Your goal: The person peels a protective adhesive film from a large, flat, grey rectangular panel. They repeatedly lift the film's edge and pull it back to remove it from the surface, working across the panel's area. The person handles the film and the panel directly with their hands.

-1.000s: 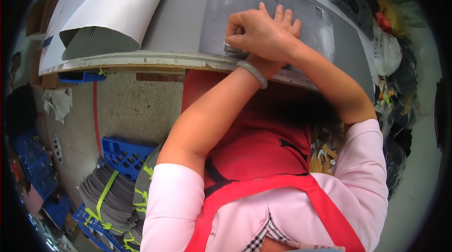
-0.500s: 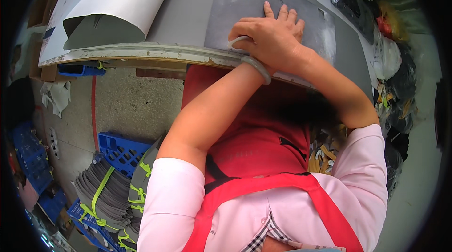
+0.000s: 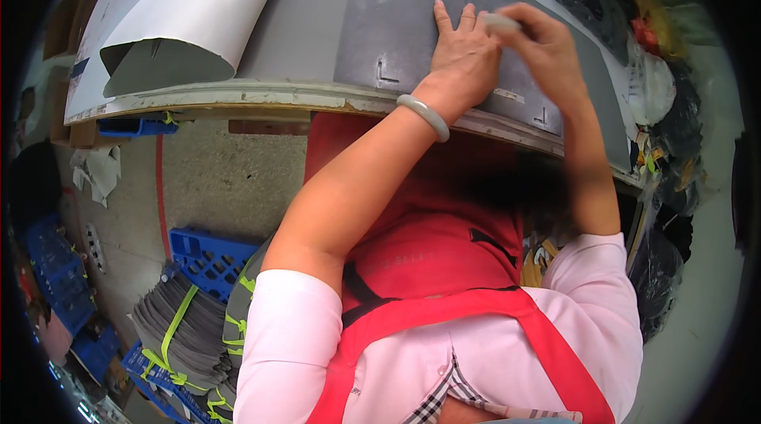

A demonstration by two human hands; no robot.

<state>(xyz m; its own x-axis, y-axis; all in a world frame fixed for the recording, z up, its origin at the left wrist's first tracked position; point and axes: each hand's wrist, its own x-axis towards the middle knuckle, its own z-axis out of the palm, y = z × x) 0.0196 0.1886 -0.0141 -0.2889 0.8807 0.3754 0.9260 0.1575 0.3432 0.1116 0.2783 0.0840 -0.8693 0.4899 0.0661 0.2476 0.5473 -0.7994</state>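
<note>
My left hand (image 3: 464, 55) lies flat on a dark grey template (image 3: 376, 24), its fingers spread. The template has narrow slots and L-shaped cut-outs near its corners. Beneath it, a lighter grey sheet (image 3: 305, 32) shows at the sides. My right hand (image 3: 547, 47) is raised just right of the left fingers. Its fingers are closed on a short, whitish, stick-like thing (image 3: 501, 22), smeared by motion, so its kind cannot be made out. A pale bangle (image 3: 424, 116) circles my left wrist.
A rolled white sheet with a grey inside (image 3: 194, 16) lies on the table's left. Black plastic bags (image 3: 674, 123) crowd the right side. Below left, grey cut pieces (image 3: 178, 329) tied with yellow-green strips stand by a blue crate (image 3: 210, 257).
My right hand has moved right from across the left wrist, carrying the whitish thing, and uncovered the template's near left cut-out. My left hand stays flat on the template.
</note>
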